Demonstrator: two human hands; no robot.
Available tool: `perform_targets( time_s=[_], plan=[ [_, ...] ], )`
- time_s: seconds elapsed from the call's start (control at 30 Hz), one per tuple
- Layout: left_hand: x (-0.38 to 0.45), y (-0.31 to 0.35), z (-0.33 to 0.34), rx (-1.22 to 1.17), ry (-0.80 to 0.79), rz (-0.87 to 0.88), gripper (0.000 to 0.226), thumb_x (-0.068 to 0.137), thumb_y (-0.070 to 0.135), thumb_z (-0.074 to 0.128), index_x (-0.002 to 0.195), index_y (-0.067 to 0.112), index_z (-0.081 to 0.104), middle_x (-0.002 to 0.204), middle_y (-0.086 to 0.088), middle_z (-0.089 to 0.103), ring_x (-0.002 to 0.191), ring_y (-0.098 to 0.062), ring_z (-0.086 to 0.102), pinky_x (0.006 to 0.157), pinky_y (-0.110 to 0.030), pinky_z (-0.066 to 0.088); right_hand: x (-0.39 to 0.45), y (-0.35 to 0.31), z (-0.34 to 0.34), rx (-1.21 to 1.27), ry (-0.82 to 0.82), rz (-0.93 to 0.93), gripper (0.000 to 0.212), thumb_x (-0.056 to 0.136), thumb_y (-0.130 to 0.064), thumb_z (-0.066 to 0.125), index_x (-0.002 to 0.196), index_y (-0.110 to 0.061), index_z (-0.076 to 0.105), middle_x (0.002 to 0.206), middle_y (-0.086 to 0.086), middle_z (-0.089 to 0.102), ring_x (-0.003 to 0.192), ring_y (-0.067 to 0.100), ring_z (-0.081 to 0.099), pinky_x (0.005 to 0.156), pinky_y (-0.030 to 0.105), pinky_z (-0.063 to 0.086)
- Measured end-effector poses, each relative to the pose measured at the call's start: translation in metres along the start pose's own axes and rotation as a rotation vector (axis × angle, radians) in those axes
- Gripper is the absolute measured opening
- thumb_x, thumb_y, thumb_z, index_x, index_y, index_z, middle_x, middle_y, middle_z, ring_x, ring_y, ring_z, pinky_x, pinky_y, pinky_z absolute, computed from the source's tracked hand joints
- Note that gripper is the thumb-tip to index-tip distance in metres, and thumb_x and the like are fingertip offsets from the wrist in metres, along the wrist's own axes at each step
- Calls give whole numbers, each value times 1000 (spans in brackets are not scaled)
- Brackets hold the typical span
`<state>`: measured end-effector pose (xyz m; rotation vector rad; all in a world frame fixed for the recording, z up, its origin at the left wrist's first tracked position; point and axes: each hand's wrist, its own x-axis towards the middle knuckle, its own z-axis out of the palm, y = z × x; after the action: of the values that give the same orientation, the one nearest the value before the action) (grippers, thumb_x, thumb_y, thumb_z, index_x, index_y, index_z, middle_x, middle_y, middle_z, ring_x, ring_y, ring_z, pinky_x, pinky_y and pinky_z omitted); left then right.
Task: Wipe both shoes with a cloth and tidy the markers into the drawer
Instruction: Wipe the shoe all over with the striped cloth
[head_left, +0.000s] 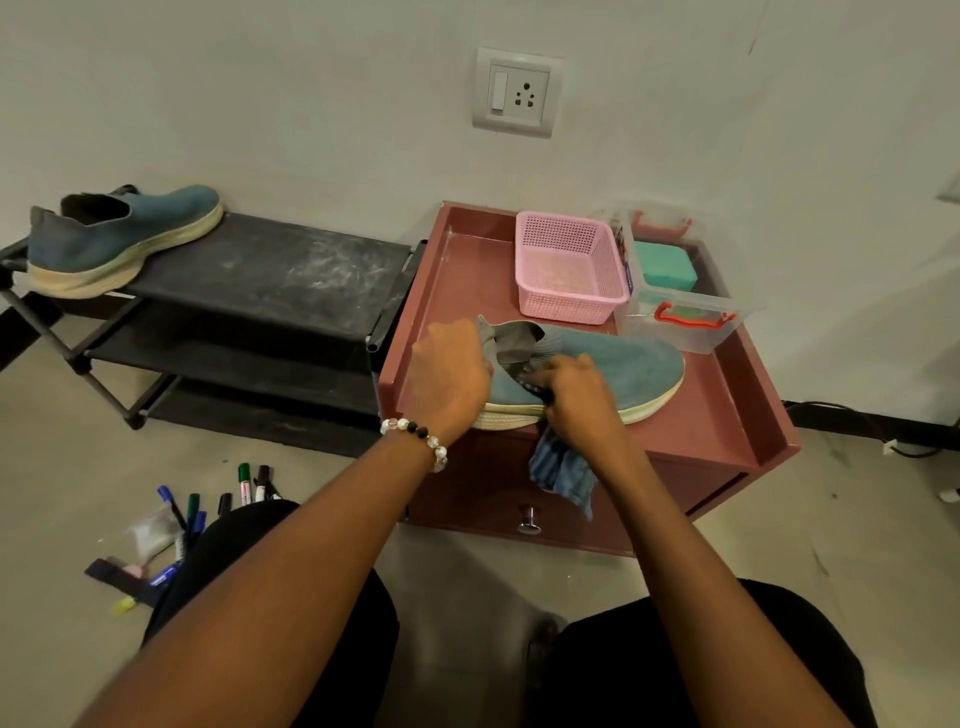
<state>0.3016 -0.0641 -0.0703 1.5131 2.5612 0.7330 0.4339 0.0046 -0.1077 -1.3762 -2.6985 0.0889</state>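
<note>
At frame centre, a blue shoe (587, 371) is gripped at its heel by the left hand (449, 376) on the cabinet top (727, 426), near its front edge; the cloth (563, 475) is clutched by the right hand (576, 397) and overhangs the closed drawer (519, 512). An empty-looking pink basket (569, 267) and a clear box (680, 283) holding a teal block sit behind. The second shoe (122, 239) lies upper left; the markers (218, 506) lie on open floor, lower left.

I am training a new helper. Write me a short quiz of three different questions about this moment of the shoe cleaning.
1. True or false: the second shoe stands on the top shelf of the black shoe rack.
2. Which hand holds the blue cloth? A) left hand B) right hand
3. Fill in: the markers lie on the ____, and the drawer is ____.

Key
1. True.
2. B; the left hand steadies the heel of the shoe on the cabinet.
3. Floor; closed.
</note>
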Motion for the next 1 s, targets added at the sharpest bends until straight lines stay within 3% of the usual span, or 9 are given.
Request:
perform_targets(
  time_s=[0.17,0.33,0.4,0.5,0.67,0.77,0.87,0.93,1.0],
  plan=[
    [-1,-2,-3,-22,-18,14,19,89,24,63,90,6,59,93,-13,61,83,-24,58,46,-21,23,1,-15,10,-86,117,113,30,93,-6,46,114,-13,66,117,7,59,109,30,46,82,39,39],
    [0,-3,-3,-52,-36,0,17,89,23,63,93,7,60,97,-13,61,79,-22,53,60,-25,35,-8,0,-19,488,305,256,46,73,13,56,108,-11,72,102,14,72,99,29,62,82,24,42],
    [1,0,-4,-39,-24,-11,16,91,22,61,97,7,61,100,-13,61,83,-24,57,61,-25,36,-14,-10,-21,433,288,72,50,72,15,53,109,-12,72,107,10,71,99,29,60,77,18,36],
    [-1,4,-5,-11,-5,5,15,93,20,57,98,6,60,97,-13,59,74,-20,49,61,-25,37,-15,-17,-3,134,38,-138,55,83,4,47,129,-24,58,129,-3,57,110,28,47,80,29,33],
    [-1,2,-5,3,-6,12,12,95,17,56,99,7,61,96,-12,60,71,-18,46,59,-23,35,-13,2,-6,-86,-6,-44,42,98,-15,41,134,-32,52,138,-9,49,113,27,38,83,36,33],
    [1,-1,-5,-16,-20,0,12,94,18,56,98,7,60,90,-9,57,67,-14,38,54,-22,30,-10,17,1,-169,63,151,33,97,-14,42,121,-21,63,121,4,61,112,31,42,84,38,36],
    [1,-1,-5,7,-36,5,13,95,18,55,97,6,60,97,-13,61,68,-16,39,58,-24,33,-8,33,-2,179,178,253,39,81,5,50,109,-12,71,106,14,70,108,36,56,91,37,44],
    [1,-1,-6,17,-35,11,14,95,19,55,98,6,60,98,-14,61,68,-17,40,60,-25,34,-13,24,-15,397,247,199,49,73,13,50,110,-11,71,109,12,70,109,29,60,96,28,40],
    [0,1,-7,24,-32,14,14,94,18,55,99,6,60,99,-15,61,70,-20,47,60,-25,34,-18,2,-19,435,224,88,53,73,15,49,114,-13,70,114,9,69,109,26,59,93,23,38]
  ],
)
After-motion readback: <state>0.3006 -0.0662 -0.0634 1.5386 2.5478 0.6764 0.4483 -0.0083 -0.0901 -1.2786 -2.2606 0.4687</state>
